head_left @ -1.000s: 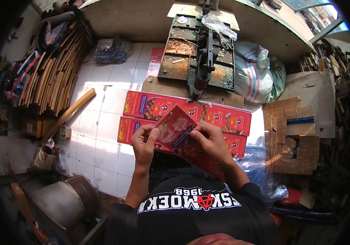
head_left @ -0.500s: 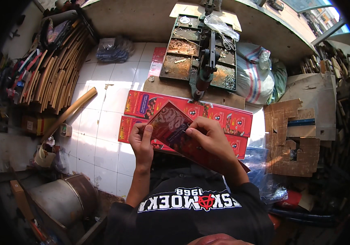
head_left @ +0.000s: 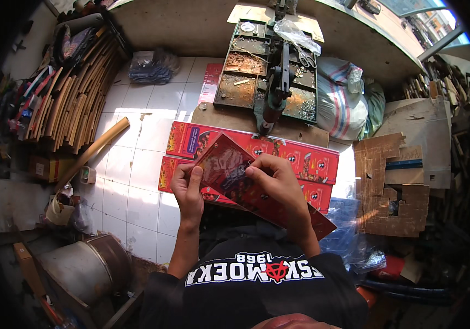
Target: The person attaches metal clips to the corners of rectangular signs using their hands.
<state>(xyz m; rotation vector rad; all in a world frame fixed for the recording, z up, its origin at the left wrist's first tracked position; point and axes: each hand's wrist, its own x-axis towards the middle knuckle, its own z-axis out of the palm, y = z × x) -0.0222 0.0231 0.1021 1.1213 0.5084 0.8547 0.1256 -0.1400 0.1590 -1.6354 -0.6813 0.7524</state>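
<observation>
My left hand [head_left: 189, 192] pinches the left end of a long, glossy red printed sheet [head_left: 221, 164] between thumb and fingers. The sheet slants from upper left to lower right in front of my chest. On its face, near the upper edge, the curled thumb and fingers of my right hand [head_left: 279, 183] are pinched together; the exact grip is partly hidden. Behind and below it, more red printed sheets [head_left: 314, 164] lie in two rows on the work surface. Just past these stands a dark hand press [head_left: 272, 104], its lower tip close above the back row.
Dark compartment trays [head_left: 235, 82] with small metal bits flank the press, with scissors [head_left: 305, 57] on the right one. Stacked wooden boards [head_left: 76, 98] stand at left. A white sack [head_left: 342, 104], torn cardboard [head_left: 377, 186] and clear plastic [head_left: 339, 230] are at right.
My right hand has shifted slightly left along the sheet, and its forearm has swung inward. More of the sheet's lower right end now shows. My left hand has barely moved.
</observation>
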